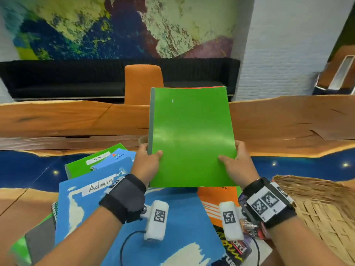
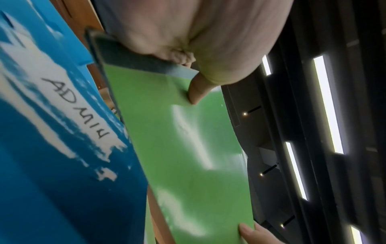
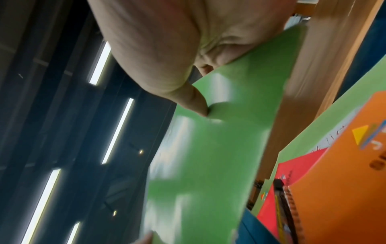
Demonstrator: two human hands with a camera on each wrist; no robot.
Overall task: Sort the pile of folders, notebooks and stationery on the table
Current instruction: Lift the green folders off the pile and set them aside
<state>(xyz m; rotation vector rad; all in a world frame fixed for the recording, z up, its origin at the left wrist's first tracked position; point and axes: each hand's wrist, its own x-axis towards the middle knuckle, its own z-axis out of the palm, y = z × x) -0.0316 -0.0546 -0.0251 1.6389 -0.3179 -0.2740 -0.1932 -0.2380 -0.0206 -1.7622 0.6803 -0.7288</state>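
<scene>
left hand [image 1: 147, 164] and right hand [image 1: 237, 164] pinch green folder [image 1: 192, 137] lifted over pile | blue admin folder [image 1: 86, 191] at 7 o'clock, basket [image 1: 317, 204] at 4 | right wrist view alone shows red notebook [image 3: 303, 173] (under orange one [image 3: 344, 181]) | counter [image 1: 57, 120] behind

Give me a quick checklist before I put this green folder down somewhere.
1. Both hands grip: ok. Left hand and right hand pinch the green folder at its lower corners.
2. Folder clear of the pile: ok, held up above it.
3. Folder's label: cannot tell, the facing cover is blank.
4. Matching stack: cannot tell; another green folder lies under the blue folders.
5. Free table beyond the pile: ok.
6. Basket contents: cannot tell.
</scene>
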